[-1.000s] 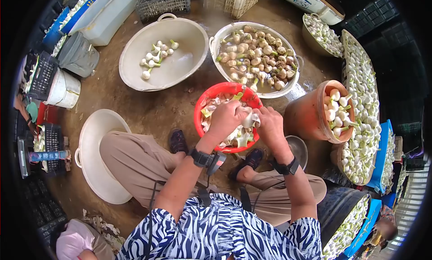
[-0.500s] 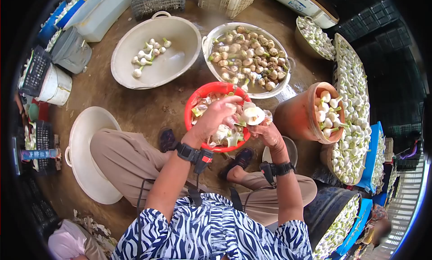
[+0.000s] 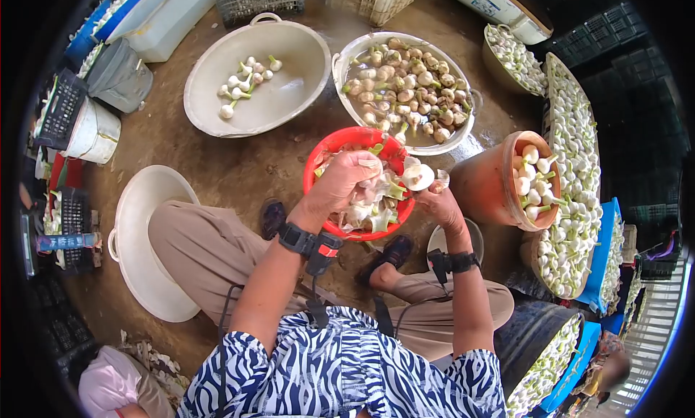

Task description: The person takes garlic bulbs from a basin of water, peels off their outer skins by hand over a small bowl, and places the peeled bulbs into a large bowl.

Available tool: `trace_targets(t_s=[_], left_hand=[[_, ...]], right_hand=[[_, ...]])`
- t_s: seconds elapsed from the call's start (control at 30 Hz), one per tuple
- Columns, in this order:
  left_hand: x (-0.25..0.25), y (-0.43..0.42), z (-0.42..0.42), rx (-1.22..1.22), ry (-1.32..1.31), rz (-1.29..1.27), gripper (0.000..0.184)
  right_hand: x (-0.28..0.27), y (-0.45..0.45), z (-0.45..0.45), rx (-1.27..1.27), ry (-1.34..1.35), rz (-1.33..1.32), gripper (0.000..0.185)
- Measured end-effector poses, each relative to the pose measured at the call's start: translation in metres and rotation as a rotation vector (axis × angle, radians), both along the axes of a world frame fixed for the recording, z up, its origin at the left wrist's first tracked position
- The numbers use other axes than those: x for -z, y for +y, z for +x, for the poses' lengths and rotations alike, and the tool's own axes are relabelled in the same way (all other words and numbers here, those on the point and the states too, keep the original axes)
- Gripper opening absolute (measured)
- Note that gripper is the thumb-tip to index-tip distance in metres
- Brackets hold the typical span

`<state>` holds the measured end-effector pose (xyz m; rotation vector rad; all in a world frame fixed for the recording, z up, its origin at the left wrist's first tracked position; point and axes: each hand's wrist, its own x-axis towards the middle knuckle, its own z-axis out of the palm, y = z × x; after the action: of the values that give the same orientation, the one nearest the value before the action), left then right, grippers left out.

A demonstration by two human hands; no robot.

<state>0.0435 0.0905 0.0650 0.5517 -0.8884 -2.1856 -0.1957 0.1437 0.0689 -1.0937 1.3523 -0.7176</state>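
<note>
In my right hand (image 3: 440, 203) is a garlic bulb (image 3: 418, 177), pale and round, gripped between thumb and fingers with a loose skin flap beside it. My left hand (image 3: 346, 178) is closed with its fingertips pinched on papery garlic skin (image 3: 368, 190), to the left of the bulb and apart from it. Both hands are over a red basin (image 3: 316, 156) filled with peeled skins and green stem pieces.
Ahead stand a wide pale basin (image 3: 199, 103) with several clean bulbs and a white basin (image 3: 346, 112) of unpeeled garlic in water. An orange bucket (image 3: 481, 190) of bulbs is at my right, an off-white basin (image 3: 137, 201) at my left. A person (image 3: 116, 389) sits lower left.
My left hand has moved down and away from the bulb, its fingers now closed on skin. My right hand has shifted slightly right, still holding the garlic bulb.
</note>
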Motion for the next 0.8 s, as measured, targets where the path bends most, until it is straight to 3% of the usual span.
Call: trace_targets(t_s=[0.03,0.1,0.17,0.27,0.43,0.53,0.57,0.6,0.67,0.73,0.77,0.8], left_hand=[[-0.002,-0.001,-0.002,-0.011,-0.035,-0.031,0.014],[-0.006,0.005,-0.011,-0.057,-0.093,-0.003,0.018],[-0.006,0.009,-0.019,-0.097,-0.12,0.042,0.023],[0.008,0.0,-0.016,0.039,-0.237,-0.115,0.017],[0.008,-0.005,-0.012,0.026,-0.315,-0.135,0.007],[0.009,-0.005,-0.012,-0.052,-0.219,-0.123,0.006],[0.001,-0.006,-0.011,-0.092,-0.066,-0.051,0.007],[-0.005,-0.006,-0.01,-0.131,0.087,0.022,0.008],[-0.008,-0.01,-0.005,-0.046,0.123,0.045,0.014],[-0.008,-0.01,-0.004,-0.114,-0.115,-0.05,0.023],[-0.011,-0.002,-0.01,-0.236,-0.22,-0.179,0.034],[-0.006,0.002,-0.012,-0.233,-0.222,-0.18,0.034]], right_hand=[[0.002,0.001,-0.001,0.001,0.002,0.0,0.03],[0.007,0.001,0.002,-0.084,-0.236,0.005,0.031],[-0.005,0.003,0.014,-0.119,-0.191,0.028,0.032],[-0.013,0.002,0.022,-0.192,-0.105,0.053,0.036],[-0.032,0.002,0.034,-0.164,-0.098,0.035,0.029],[-0.023,-0.003,0.036,-0.154,0.033,-0.053,0.024],[-0.007,-0.005,0.033,-0.104,0.048,-0.082,0.021],[0.006,-0.005,0.026,-0.098,0.049,-0.079,0.021],[0.018,-0.007,0.014,-0.059,0.045,0.048,0.017],[0.045,-0.011,0.001,-0.098,-0.011,0.077,0.014],[0.037,-0.009,0.008,-0.031,-0.185,0.156,0.014],[0.03,-0.007,0.014,0.04,-0.357,0.237,0.014]])
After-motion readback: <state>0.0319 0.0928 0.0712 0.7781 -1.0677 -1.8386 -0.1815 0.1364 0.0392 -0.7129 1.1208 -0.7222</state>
